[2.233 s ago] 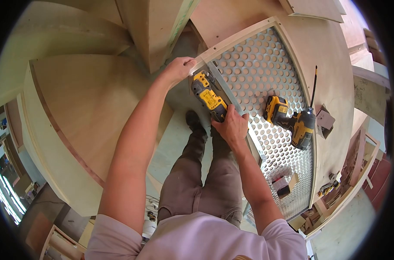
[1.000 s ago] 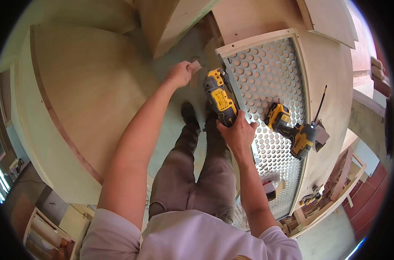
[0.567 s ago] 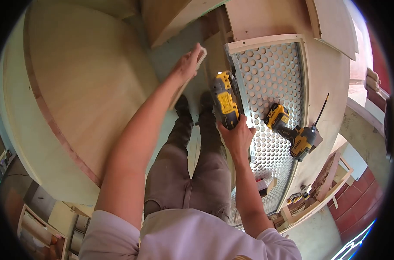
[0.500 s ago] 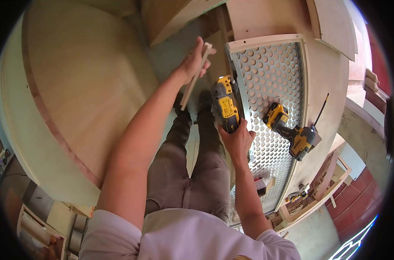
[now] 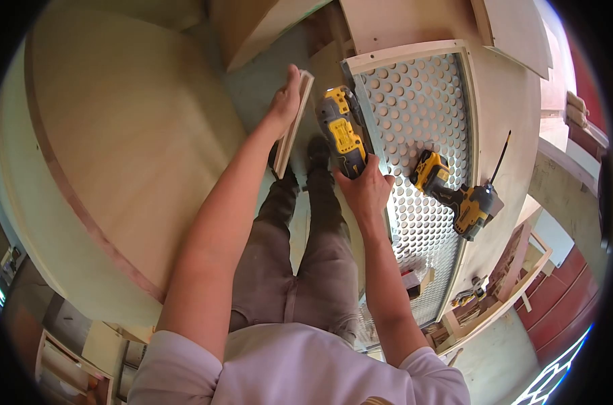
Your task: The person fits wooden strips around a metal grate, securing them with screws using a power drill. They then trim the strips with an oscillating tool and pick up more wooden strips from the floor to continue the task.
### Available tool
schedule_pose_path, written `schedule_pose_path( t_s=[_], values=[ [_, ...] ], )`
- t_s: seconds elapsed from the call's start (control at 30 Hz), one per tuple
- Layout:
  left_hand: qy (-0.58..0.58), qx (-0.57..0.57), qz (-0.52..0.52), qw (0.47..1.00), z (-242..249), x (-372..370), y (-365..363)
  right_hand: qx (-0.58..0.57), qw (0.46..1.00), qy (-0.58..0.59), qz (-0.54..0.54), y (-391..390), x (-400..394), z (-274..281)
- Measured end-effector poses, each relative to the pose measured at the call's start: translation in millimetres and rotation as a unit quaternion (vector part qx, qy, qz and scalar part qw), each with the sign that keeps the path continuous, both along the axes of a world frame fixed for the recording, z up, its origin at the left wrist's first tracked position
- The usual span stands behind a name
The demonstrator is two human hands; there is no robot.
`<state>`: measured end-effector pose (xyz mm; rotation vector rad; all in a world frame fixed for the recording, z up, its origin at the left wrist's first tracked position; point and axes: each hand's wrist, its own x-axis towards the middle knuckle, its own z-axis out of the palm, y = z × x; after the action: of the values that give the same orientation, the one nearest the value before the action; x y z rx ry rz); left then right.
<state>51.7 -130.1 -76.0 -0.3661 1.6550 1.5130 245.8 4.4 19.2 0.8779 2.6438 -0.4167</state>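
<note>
A short strip of pale wood (image 5: 294, 128) with a grooved face is in my left hand (image 5: 285, 106). The thumb points up, and the strip hides most of the fingers. My right hand (image 5: 364, 194) is closed around the rear end of a yellow and black cordless power tool (image 5: 345, 131), which looks like an oscillating multi-tool. Its front end points away from me, just left of the perforated metal panel's edge. Between the strip and the tool there is a narrow gap. On the perforated panel (image 5: 410, 108) lies a yellow and black cordless driver (image 5: 469, 206) with a long bit.
A large curved plywood panel (image 5: 131, 148) fills the left side. Plywood boxwork (image 5: 266, 27) stands ahead. A small dark and red object (image 5: 411, 283) rests on the perforated panel. At lower right, a wooden crate (image 5: 502, 297) holds wood offcuts, with another tool (image 5: 469, 291) nearby.
My left hand has shifted left and turned, so the strip's grooved face now shows and the fingers are hidden. My right hand has moved the power tool slightly up and left.
</note>
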Motion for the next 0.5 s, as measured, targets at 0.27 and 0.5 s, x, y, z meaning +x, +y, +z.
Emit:
schedule_pose_path(
  t_s=[0.27, 0.5],
  values=[
    [0.247, -0.167, -0.147, 0.943, -36, 31, -30, -0.141, 0.989, -0.035, -0.041, 10, 71, 42],
    [0.513, -0.105, -0.226, 0.821, 56, -63, 86, -0.162, 0.971, -0.111, -0.137, 13, 210, 113]
  ],
)
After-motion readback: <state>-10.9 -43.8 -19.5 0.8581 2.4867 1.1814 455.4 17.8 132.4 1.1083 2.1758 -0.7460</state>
